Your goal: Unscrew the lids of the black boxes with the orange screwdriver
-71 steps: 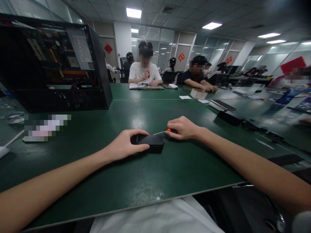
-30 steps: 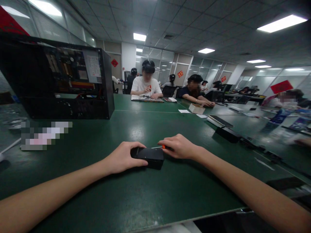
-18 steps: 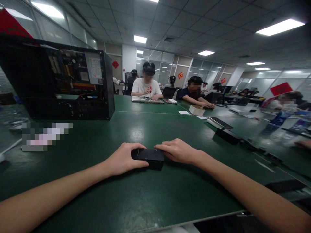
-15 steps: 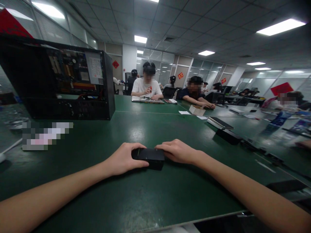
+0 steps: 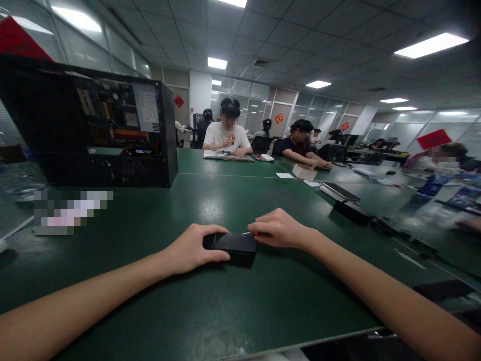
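A small black box lies on the green table in front of me. My left hand is wrapped round its left end, thumb on the near side and fingers at the far side. The box's top looks slightly raised toward the right end, with a pale line along its edge. At that far right corner my right hand is closed in a pinch. A small red bit shows at its fingertips; what it belongs to is too small to make out.
On the left stands an open computer case. A blurred-out flat item lies in front of it. To the right are a dark box, cables and a laptop-like slab. A cardboard box sits farther back, near seated people.
My right hand has risen slightly and shifted right at the box's corner. The box's top now looks lifted there, and a red bit has come into sight. My left hand holds on.
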`<state>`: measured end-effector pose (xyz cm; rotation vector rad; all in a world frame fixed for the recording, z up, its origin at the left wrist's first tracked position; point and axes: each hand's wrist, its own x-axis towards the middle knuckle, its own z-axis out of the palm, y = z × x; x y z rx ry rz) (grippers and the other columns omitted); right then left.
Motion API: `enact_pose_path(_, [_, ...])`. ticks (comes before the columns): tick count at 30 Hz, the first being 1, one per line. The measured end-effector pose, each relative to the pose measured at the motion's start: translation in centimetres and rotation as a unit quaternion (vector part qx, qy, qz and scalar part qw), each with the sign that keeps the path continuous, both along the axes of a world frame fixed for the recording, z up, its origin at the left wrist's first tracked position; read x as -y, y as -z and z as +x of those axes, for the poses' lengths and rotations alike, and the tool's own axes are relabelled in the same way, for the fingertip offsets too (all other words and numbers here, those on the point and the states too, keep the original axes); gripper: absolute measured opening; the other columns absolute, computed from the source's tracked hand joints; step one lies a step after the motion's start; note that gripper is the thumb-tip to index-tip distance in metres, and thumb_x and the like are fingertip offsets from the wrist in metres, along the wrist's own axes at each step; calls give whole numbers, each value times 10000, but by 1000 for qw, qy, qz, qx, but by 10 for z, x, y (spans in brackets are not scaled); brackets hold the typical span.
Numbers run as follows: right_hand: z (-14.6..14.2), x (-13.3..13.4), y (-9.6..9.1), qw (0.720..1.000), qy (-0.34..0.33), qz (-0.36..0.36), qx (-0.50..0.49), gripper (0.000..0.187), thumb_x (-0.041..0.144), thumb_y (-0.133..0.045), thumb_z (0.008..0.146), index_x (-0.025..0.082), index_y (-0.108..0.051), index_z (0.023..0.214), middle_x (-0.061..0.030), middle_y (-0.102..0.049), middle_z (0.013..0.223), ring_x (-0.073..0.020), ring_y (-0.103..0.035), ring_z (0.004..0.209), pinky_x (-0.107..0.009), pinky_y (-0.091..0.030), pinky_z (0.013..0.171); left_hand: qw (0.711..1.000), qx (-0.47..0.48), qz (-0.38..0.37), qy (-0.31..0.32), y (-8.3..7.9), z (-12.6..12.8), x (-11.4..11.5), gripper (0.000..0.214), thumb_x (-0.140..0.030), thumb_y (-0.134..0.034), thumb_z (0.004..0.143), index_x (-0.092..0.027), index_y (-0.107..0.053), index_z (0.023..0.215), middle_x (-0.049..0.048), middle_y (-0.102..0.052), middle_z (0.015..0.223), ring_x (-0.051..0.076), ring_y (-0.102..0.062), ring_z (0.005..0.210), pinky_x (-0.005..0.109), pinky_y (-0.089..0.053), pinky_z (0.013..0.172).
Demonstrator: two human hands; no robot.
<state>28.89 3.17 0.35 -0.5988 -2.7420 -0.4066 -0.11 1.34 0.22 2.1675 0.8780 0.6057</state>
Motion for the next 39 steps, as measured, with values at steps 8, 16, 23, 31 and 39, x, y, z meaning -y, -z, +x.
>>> enact_pose_path(8, [-10,-5,8,1000,-16,-8,-7,263,242,-438,967,126,-587,1151,-82,-687,882,-162,-593,761,-275,-405,679,1000,5,-8,20,-1,1,-1,471,-409,-756,816,-157,-691,1209,70,-754,1097,267,-690,1000,336,-502,875])
enact_pose_path(16, [-7,-5,11,1000,-17,10,-1,310,200,-388,1008,156,-583,1244,-51,-671,832,-127,-589,680,-249,-369,601,1000,9,-7,17,1,1,0,491,-426,-753,819,-159,-693,1225,73,-749,1106,265,-689,992,335,-504,871])
enact_pose_path(23, [-9,-7,16,996,-45,-63,-39,304,168,-411,985,147,-590,1230,-55,-651,828,-128,-561,689,-236,-402,630,999,25,-30,18,-1,3,1,463,-414,-744,824,-154,-700,1205,77,-748,1110,270,-684,1010,347,-509,888])
enact_pose_path(31, [-9,-6,5,987,-76,-124,-67,268,239,-454,979,152,-678,1097,-64,-652,792,-145,-569,716,-253,-403,664,1000,18,-15,18,2,6,4,474,-398,-780,792,-163,-709,1197,63,-755,1070,249,-690,936,336,-512,860])
enact_pose_path(39, [-10,-5,7,980,-84,-165,-76,282,241,-439,1001,135,-676,1113,-89,-686,841,-140,-600,730,-241,-425,677,1000,9,9,17,4,5,2,484,-423,-782,791,-163,-699,1191,59,-752,1038,251,-690,930,329,-510,842])
